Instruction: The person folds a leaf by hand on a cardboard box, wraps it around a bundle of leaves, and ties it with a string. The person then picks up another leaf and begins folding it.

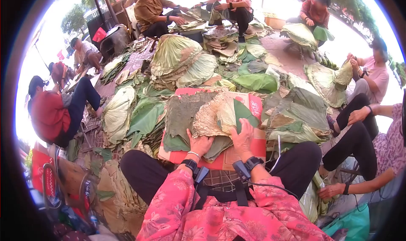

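Note:
A stack of dried leaves point(182, 110), grey-green and brown, lies on a red cardboard box point(253, 145) in front of my knees. On top sits a pale, folded tan leaf point(215, 112), with a green leaf point(244, 112) beside it on the right. My left hand point(200, 143) rests on the stack's near edge, fingers apart, palm down. At the right part of the stack, my right hand point(243, 138) touches the near edge of the leaves with its fingers spread. Neither hand is closed round a leaf.
Large leaf piles point(177, 59) spread beyond the box, with another heap point(296, 114) at its right. Several people sit around; a co-worker's hand point(332, 191) is near my right knee. A metal-framed chair point(63, 177) stands at the left.

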The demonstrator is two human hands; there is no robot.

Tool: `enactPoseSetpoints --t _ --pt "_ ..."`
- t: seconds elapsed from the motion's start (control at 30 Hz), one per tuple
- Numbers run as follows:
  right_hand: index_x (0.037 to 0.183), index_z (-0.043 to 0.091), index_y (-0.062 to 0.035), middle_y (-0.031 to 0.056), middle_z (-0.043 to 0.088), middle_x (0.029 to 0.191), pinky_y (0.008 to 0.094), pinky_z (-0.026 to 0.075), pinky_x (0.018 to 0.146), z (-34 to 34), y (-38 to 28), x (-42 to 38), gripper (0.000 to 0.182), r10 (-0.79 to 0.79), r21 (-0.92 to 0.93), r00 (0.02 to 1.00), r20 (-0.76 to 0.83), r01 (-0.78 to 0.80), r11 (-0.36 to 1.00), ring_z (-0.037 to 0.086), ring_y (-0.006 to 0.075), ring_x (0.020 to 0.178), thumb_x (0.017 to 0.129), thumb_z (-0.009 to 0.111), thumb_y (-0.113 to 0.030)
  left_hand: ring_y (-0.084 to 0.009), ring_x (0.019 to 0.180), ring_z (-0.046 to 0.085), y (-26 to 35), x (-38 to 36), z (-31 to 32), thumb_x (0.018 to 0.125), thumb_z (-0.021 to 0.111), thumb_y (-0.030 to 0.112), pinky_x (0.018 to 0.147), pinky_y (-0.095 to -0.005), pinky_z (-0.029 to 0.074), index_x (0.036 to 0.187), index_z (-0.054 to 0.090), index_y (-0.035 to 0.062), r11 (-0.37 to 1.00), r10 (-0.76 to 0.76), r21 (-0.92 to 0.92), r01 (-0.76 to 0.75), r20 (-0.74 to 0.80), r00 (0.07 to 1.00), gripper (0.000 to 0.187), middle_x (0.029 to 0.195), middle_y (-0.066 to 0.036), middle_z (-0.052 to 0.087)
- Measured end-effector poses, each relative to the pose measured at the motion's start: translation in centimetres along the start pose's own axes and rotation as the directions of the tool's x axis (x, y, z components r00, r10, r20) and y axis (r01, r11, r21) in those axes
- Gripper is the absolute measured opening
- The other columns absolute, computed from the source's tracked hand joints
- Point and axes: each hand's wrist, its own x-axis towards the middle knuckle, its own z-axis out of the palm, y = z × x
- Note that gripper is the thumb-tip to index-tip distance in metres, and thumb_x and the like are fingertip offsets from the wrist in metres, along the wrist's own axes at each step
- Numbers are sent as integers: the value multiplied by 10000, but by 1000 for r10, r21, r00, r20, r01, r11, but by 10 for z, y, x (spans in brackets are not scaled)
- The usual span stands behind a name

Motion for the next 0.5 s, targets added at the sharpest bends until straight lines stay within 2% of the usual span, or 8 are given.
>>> enactPoseSetpoints --t 0.07,0.13,0.17,0.27,0.3,0.37,0.47,0.5 --pt "1088 542 -23 155 512 1180 417 360 937 5 -10 -8 449 -125 -48 980 152 133 990 447 337 1106 697 674 -201 -244 1310 311 2 0 -6 878 364 474 1040 -625 -15 1319 435 209 1000 -22 -2 22 50 999 520 1378 -50 412" --pt "1010 578 -46 136 524 1162 420 376 910 8 -14 -14 377 -131 -131 958 255 169 977 452 329 1093 677 684 -188 -234 1322 290 -3 2 8 880 358 469 1042 -621 -8 1328 424 208 999 23 39 -18 -116 993 523 1405 -43 372" --pt "881 594 -103 88 546 1096 412 395 862 13 -8 -13 244 -132 -119 974 186 156 981 467 306 1068 668 672 -190 -229 1328 279 -5 2 14 880 356 466 1043 -619 -5 1332 419 208 997 49 63 -37 -196 979 524 1419 -40 352" --pt "828 580 -42 101 608 942 369 436 798 18 9 -3 177 -53 91 998 45 49 995 560 255 916 714 647 -160 -220 1338 257 -9 4 22 879 345 474 1044 -614 -5 1341 408 209 995 54 88 -38 -191 980 537 1427 -27 340" --pt "806 567 -38 73 583 854 342 427 736 17 13 2 140 234 277 972 -6 -224 934 541 215 822 733 626 -142 -222 1336 261 -7 3 17 879 346 472 1042 -617 -3 1339 410 213 997 37 66 -28 -139 990 532 1422 -24 349" --pt "763 542 -31 18 532 677 289 410 610 14 22 16 85 729 612 682 62 -603 511 504 137 635 770 582 -106 -225 1333 267 -3 2 7 880 347 467 1039 -622 0 1336 414 220 1000 5 20 -5 -32 999 523 1412 -19 366" --pt "719 519 -12 -13 460 607 272 362 543 4 49 28 121 797 864 604 12 -408 296 418 93 560 795 556 -100 -226 1326 280 3 0 -7 887 335 458 1037 -623 -17 1329 420 236 1000 -16 23 14 57 998 502 1400 -12 384" --pt "870 545 19 41 548 738 274 414 617 -1 58 26 175 797 821 592 118 -510 258 506 129 659 784 584 -129 -224 1323 285 3 0 -5 890 330 453 1036 -624 -21 1327 423 240 1000 -1 25 0 38 999 495 1397 -12 387"
